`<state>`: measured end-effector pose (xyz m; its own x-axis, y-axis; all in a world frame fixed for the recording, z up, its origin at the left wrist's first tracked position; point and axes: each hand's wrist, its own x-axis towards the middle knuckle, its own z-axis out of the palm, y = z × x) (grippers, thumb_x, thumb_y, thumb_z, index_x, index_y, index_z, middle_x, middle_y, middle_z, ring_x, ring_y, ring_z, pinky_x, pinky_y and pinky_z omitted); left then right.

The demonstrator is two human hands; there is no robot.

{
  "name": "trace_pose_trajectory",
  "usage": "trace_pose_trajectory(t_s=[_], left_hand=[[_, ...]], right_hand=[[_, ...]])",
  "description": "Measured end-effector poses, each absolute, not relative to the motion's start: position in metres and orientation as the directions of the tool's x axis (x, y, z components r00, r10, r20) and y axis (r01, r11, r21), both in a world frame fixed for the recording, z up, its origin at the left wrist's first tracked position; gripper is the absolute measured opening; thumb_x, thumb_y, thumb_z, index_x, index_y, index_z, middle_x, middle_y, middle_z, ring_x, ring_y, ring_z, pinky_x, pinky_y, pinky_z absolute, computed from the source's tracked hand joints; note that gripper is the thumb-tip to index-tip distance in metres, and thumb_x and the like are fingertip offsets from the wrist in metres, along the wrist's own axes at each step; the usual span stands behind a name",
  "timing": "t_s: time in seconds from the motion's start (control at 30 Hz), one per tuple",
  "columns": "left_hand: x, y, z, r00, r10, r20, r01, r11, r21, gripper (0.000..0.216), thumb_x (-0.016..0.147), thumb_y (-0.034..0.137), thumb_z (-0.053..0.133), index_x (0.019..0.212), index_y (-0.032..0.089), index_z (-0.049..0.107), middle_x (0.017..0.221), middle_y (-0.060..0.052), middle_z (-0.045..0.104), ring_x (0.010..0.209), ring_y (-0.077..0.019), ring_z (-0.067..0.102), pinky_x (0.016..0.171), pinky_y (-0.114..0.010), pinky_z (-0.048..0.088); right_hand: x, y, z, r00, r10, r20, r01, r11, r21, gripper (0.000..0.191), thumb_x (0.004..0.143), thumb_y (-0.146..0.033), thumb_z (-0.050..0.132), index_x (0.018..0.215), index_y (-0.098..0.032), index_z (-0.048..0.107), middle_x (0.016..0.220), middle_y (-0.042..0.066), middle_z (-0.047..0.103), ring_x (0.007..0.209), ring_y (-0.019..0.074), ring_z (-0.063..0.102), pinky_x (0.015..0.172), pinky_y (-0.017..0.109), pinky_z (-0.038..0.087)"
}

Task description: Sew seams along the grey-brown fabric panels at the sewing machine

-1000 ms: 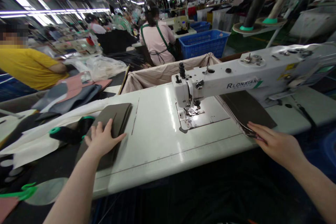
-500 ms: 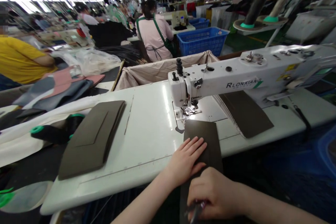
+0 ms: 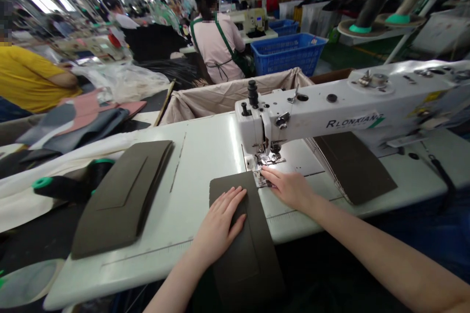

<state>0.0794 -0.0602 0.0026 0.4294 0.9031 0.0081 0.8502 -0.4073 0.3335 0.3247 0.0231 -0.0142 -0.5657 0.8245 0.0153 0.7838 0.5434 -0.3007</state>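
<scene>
My left hand (image 3: 222, 227) lies flat, fingers stretched, on a dark olive panel (image 3: 253, 249) with a stitched or creased outline. The panel rests partly on the sewing machine table and hangs over its front edge. My right hand (image 3: 290, 188) reaches to the metal needle plate (image 3: 261, 178), fingertips on or just above it, below the presser foot (image 3: 273, 159). Its fingers are extended, and no tool shows in it. The white sewing machine (image 3: 312, 112) stands behind both hands.
A stack of similar olive panels (image 3: 121, 200) lies at the left, and another pile (image 3: 356, 166) under the machine arm. Black thread cones (image 3: 62, 188) lie beyond the table's left edge. A cloth-lined bin (image 3: 205, 102) stands behind; co-workers sit farther back.
My right hand has moved from the front edge up to the needle plate; the metal tool it held is out of sight. My left hand and the panel have shifted left, away from the needle.
</scene>
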Motion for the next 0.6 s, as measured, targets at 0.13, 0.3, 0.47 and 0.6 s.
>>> trace_pose_trajectory(t_s=[0.13,0.3,0.47,0.6], left_hand=[[0.091,-0.028,0.006,0.486,0.874,0.003,0.837,-0.467,0.284,0.052,0.093,0.040,0.048,0.142,0.027,0.037,0.149,-0.006,0.039,0.136,-0.0266,0.037,0.110,-0.048,0.035],[0.101,-0.006,0.003,0.540,0.841,0.012,0.795,-0.515,0.321,0.052,0.090,0.040,0.052,0.138,0.024,0.041,0.153,-0.007,0.032,0.142,-0.0257,0.027,0.118,-0.049,0.020],[0.101,-0.004,0.001,0.540,0.842,0.007,0.788,-0.509,0.348,0.057,0.090,0.046,0.051,0.141,0.025,0.039,0.154,-0.006,0.030,0.143,-0.0248,0.025,0.119,-0.049,0.017],[0.101,-0.005,0.000,0.537,0.844,0.004,0.792,-0.506,0.341,0.064,0.088,0.051,0.052,0.145,0.026,0.034,0.155,-0.005,0.029,0.143,-0.0249,0.025,0.119,-0.049,0.016]], right_hand=[[0.328,0.019,-0.018,-0.532,0.846,0.038,0.796,0.514,-0.320,0.049,0.092,-0.026,0.044,0.141,-0.028,0.042,0.147,0.001,0.043,0.108,0.0231,0.062,0.086,0.036,0.051],[0.327,0.022,-0.018,-0.542,0.839,0.054,0.775,0.524,-0.353,0.049,0.092,-0.025,0.044,0.140,-0.027,0.043,0.147,0.001,0.044,0.112,0.0215,0.060,0.089,0.035,0.050],[0.328,0.023,-0.018,-0.551,0.833,0.055,0.766,0.531,-0.364,0.048,0.091,-0.023,0.045,0.139,-0.028,0.044,0.147,0.000,0.043,0.112,0.0210,0.060,0.089,0.035,0.050],[0.327,0.023,-0.019,-0.544,0.837,0.059,0.768,0.525,-0.368,0.048,0.092,-0.023,0.045,0.140,-0.029,0.043,0.147,-0.002,0.043,0.111,0.0210,0.060,0.090,0.036,0.050]])
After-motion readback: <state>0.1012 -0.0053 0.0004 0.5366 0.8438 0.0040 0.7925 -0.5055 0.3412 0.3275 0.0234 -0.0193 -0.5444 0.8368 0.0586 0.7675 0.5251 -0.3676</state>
